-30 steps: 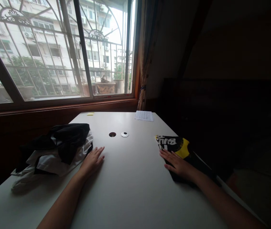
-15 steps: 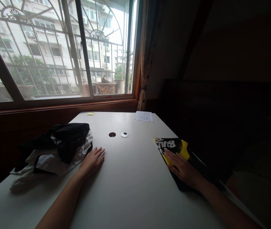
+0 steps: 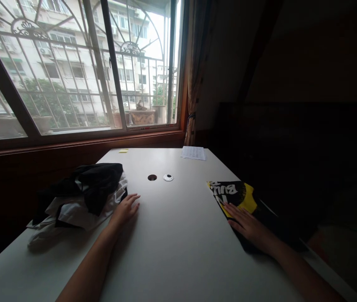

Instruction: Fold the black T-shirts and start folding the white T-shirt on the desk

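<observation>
My left hand (image 3: pixel 126 212) rests at the white table (image 3: pixel 165 251), fingers stretched out, beside a crumpled heap of black and white clothes (image 3: pixel 98 188) on the left. Nothing is in that hand. On the right, my right hand (image 3: pixel 249 226) lies flat with extended fingers on a folded black cloth (image 3: pixel 233 191) that bears a yellow patch and white lettering; it looks like a garment. Part of the cloth is covered by the hand and forearm, and its right side fades into shadow.
A round cable hole (image 3: pixel 152 178) and its silvery cover (image 3: pixel 168 178) are mid-table. Farther back lie printed papers (image 3: pixel 194 153) and a yellow sticky note (image 3: pixel 123 150). A barred window (image 3: pixel 71 67) and a tied curtain (image 3: pixel 192 96) stand beyond; the right side is dark.
The whole view has shifted slightly, so things appear a little farther right. My left hand's fingers have turned somewhat onto the side; my right hand stays on the folded cloth.
</observation>
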Action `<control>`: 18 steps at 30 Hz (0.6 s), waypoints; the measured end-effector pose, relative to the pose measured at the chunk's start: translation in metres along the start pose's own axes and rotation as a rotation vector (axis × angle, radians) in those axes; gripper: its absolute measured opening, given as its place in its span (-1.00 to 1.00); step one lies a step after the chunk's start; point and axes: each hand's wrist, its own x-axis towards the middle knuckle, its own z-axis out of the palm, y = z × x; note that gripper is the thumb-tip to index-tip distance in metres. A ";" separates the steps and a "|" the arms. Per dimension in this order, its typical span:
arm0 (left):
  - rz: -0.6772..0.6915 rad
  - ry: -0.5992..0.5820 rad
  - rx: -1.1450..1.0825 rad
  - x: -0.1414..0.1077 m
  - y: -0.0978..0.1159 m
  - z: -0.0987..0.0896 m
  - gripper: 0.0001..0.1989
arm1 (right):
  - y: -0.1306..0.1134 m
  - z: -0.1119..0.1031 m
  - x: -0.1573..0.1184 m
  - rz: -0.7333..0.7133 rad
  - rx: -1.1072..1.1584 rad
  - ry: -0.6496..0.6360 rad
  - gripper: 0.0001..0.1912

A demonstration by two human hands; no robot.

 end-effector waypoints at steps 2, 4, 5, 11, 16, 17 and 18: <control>-0.029 0.097 0.031 0.003 0.003 -0.017 -0.65 | 0.002 0.003 -0.001 0.026 0.041 0.036 -0.29; -0.056 0.249 0.128 0.005 0.004 -0.039 -0.66 | 0.004 0.006 -0.002 0.051 0.079 0.085 -0.31; -0.071 0.326 0.198 0.005 0.003 -0.051 -0.66 | 0.006 0.008 -0.002 0.055 0.092 0.109 -0.32; -0.319 0.374 0.628 -0.020 -0.021 -0.103 -0.50 | 0.009 0.011 -0.002 0.026 0.076 0.175 -0.39; -0.366 0.315 0.680 -0.038 -0.031 -0.109 -0.70 | 0.006 0.008 -0.002 0.014 0.065 0.186 -0.42; -0.347 0.326 0.671 -0.038 -0.030 -0.109 -0.71 | 0.006 0.008 -0.002 0.016 0.067 0.189 -0.43; -0.323 0.333 0.653 -0.037 -0.029 -0.107 -0.71 | 0.005 0.007 -0.002 0.018 0.070 0.191 -0.42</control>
